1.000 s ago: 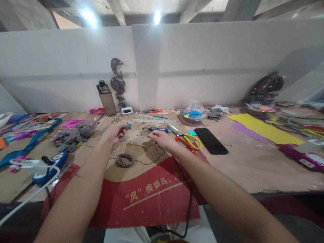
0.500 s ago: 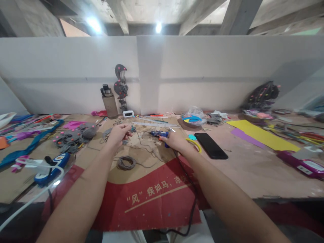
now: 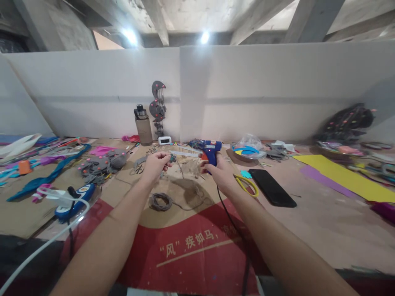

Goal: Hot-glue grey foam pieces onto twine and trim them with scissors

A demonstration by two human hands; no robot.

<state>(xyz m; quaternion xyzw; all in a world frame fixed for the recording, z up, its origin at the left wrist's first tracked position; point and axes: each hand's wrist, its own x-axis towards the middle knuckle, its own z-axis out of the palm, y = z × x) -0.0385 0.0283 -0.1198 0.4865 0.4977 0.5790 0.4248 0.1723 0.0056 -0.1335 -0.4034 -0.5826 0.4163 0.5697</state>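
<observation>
- Head view: a blue plastic glue gun [image 3: 210, 152] with an orange trigger is held above the middle of the bench [image 3: 321, 230], its dark nozzle pointed toward the left hand [image 3: 156, 165].
- Its handle is wrapped by the right hand [image 3: 222, 169], with fingers at the trigger; this grip was presumably chosen so that the trigger can be squeezed while the tip is kept away from the skin.
- By the left hand's fingertips a small blue-green piece [image 3: 173, 158] is pinched, short of the nozzle; it is probably held by its edge so that most of it is left uncovered. Its exact shape cannot be told.
- Below, a round coil of thin grey cord [image 3: 159, 206] is laid on a brown-and-red printed cardboard sheet [image 3: 191, 250], by which the bench is likely protected.
- A black cable [image 3: 226, 210] is trailed from the gun toward the near edge.
- Yellow-handled scissors [image 3: 256, 190] and a flat black phone [image 3: 272, 188] are set to the right, seemingly within easy reach.
- Half a second ago the gun was low over the cardboard under the right hand; now it has been raised and turned upright. The pinch of the left hand is unchanged.
</observation>
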